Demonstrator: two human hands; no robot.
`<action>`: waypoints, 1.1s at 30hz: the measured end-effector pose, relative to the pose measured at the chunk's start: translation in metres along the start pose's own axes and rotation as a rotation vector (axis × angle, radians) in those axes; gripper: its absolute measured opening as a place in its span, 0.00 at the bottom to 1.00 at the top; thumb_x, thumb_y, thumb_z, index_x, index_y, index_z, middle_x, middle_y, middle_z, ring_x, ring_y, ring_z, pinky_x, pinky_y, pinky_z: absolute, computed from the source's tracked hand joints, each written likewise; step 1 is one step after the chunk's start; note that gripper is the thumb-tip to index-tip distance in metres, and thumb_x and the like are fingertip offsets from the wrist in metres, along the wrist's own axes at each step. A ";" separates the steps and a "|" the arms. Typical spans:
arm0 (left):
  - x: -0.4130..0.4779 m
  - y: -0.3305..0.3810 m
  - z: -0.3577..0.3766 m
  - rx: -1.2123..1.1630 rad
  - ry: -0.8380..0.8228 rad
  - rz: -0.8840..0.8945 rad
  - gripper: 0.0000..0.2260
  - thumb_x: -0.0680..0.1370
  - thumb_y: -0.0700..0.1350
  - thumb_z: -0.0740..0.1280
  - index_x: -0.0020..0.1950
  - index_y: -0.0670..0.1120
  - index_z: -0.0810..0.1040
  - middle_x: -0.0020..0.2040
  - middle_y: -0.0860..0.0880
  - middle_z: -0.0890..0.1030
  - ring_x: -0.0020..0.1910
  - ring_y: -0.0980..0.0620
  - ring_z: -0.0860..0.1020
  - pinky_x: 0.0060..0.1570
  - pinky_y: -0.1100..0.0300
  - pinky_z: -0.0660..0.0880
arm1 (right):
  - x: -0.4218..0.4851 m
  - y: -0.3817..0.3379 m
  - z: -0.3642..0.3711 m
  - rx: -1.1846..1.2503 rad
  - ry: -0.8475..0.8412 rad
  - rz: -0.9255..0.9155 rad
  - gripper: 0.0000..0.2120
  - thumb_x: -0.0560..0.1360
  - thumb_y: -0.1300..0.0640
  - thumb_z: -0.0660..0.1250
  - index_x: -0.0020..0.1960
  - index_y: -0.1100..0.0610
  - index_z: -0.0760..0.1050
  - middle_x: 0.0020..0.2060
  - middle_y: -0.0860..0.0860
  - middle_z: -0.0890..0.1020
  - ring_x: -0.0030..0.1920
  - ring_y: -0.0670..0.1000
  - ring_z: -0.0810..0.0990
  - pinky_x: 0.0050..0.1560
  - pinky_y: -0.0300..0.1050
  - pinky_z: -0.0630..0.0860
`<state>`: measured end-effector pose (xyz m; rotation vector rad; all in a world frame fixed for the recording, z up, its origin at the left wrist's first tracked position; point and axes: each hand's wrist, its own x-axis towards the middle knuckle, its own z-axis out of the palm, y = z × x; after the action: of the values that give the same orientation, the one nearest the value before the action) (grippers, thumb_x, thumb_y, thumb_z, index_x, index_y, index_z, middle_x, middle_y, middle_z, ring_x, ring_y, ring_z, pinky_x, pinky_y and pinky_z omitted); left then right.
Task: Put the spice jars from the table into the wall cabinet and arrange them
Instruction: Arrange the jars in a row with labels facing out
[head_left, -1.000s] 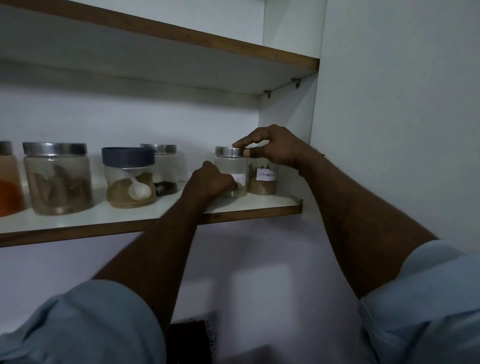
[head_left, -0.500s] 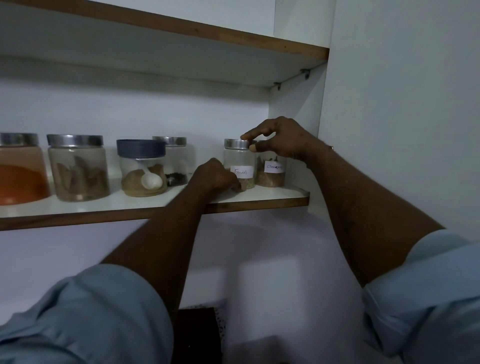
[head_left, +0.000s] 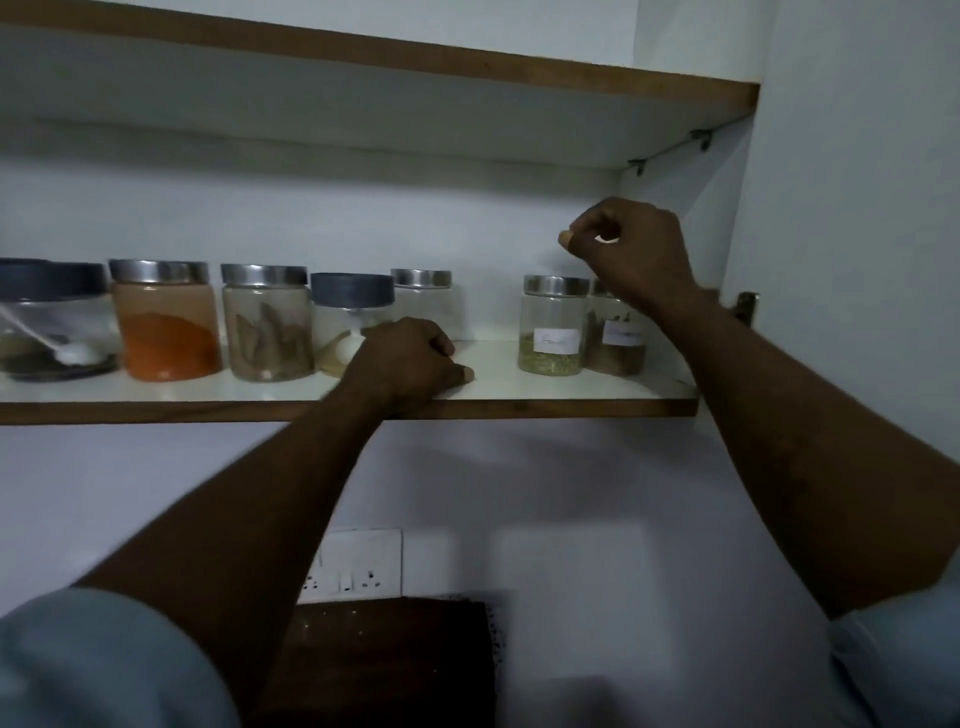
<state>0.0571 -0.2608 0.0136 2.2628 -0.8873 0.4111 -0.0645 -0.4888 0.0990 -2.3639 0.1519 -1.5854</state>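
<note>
Two small labelled spice jars stand at the right end of the cabinet shelf (head_left: 571, 397): one with greenish seeds (head_left: 553, 327) and, beside it on the right, one with brown spice (head_left: 615, 345), partly hidden by my right wrist. My right hand (head_left: 631, 249) hovers above them with fingers curled, holding nothing and touching no jar. My left hand (head_left: 410, 364) rests as a loose fist on the shelf's front edge, left of the seed jar and apart from it.
Further left on the shelf stand a steel-lidded jar at the back (head_left: 423, 296), a dark-lidded jar with a white spoon (head_left: 350, 312), a jar of brown pieces (head_left: 267, 322), an orange powder jar (head_left: 163, 322) and another dark-lidded jar (head_left: 49, 317). A wall socket (head_left: 358, 566) sits below.
My right hand has let go of the seed jar's lid and risen above it. My left hand has slid left off the jar onto the shelf edge. The view has shifted left.
</note>
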 end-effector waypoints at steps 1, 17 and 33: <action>0.001 -0.001 0.002 0.010 0.034 -0.010 0.15 0.72 0.55 0.76 0.54 0.48 0.85 0.50 0.51 0.84 0.51 0.51 0.80 0.53 0.54 0.78 | 0.002 -0.015 0.009 -0.002 0.013 -0.056 0.13 0.73 0.43 0.71 0.49 0.52 0.84 0.45 0.44 0.85 0.46 0.42 0.82 0.52 0.44 0.79; -0.005 0.005 0.006 0.042 0.275 -0.154 0.17 0.75 0.53 0.74 0.56 0.43 0.82 0.52 0.45 0.84 0.52 0.47 0.82 0.49 0.54 0.77 | 0.034 -0.087 0.127 -0.364 -0.652 -0.233 0.27 0.70 0.32 0.71 0.58 0.50 0.72 0.53 0.50 0.80 0.52 0.52 0.78 0.49 0.48 0.76; 0.003 0.006 0.011 0.085 0.082 -0.108 0.42 0.69 0.70 0.72 0.72 0.43 0.69 0.64 0.44 0.79 0.63 0.43 0.77 0.52 0.52 0.73 | 0.038 -0.114 0.087 -0.649 -0.772 -0.122 0.35 0.67 0.26 0.69 0.54 0.55 0.70 0.50 0.52 0.79 0.42 0.47 0.72 0.36 0.44 0.66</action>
<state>0.0555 -0.2735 0.0101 2.3411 -0.7146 0.4972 0.0219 -0.3740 0.1358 -3.3499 0.3991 -0.5877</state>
